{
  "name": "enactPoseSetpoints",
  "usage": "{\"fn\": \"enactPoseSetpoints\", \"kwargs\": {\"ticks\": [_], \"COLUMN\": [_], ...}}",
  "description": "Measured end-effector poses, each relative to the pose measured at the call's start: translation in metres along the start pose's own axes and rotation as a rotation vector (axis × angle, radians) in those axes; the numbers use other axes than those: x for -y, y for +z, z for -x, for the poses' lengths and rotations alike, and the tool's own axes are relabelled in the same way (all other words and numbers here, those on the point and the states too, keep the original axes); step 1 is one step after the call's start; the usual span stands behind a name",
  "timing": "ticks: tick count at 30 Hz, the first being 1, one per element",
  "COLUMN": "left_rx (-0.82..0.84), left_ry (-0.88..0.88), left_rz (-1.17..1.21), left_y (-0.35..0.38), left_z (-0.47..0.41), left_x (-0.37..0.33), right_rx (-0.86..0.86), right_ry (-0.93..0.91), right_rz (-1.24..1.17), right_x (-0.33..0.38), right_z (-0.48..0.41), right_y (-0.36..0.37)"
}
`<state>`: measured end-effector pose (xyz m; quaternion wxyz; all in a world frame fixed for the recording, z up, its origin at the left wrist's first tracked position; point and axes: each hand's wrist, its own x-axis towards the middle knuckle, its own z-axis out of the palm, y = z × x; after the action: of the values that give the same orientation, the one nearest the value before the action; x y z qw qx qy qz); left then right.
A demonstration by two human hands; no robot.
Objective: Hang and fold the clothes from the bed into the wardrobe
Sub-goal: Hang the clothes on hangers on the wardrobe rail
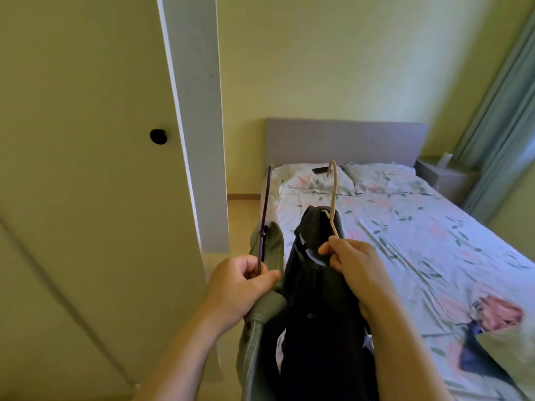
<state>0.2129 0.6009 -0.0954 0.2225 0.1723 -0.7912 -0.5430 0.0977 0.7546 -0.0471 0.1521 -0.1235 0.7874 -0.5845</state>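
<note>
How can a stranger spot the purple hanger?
Start at the pale door on the left. Just right of it, the left hand grips the purple hanger, bearing a green garment. The beige hanger in the right hand bears a black garment.

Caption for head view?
Left hand holds purple hanger with green garment, right hand beige hanger with black garment, by bed.

An olive-green garment (254, 351) hangs on a thin dark-purple hanger (266, 204), just beside a black garment (315, 314) on a slim beige hanger (335, 192). Pink and dark-blue clothes (498, 314) lie crumpled on the floral-sheeted bed (405, 241).
</note>
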Motion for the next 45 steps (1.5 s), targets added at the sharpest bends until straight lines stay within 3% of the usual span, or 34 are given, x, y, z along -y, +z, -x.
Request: {"fn": "enactPoseSetpoints", "kwargs": {"ticks": [10,24,45], "left_rx": [0.098,-0.118,-0.200], "left_ry": [-0.033,-0.073,-0.098], "left_rz": [0.026,-0.065,-0.055], "left_y": [0.013,0.026,0.025], "left_z": [-0.073,-0.201,-0.382], "left_x": [0.011,0.024,0.064], "right_rx": [-0.048,0.169,0.311], "right_ry": [0.039,-0.022,-0.063], "right_rz": [0.004,-0.012,0.002], "right_x": [-0.002,0.019,0.045], "right_z": [-0.057,-0.219,-0.407], "right_y": [0.005,0.029,0.073]}}
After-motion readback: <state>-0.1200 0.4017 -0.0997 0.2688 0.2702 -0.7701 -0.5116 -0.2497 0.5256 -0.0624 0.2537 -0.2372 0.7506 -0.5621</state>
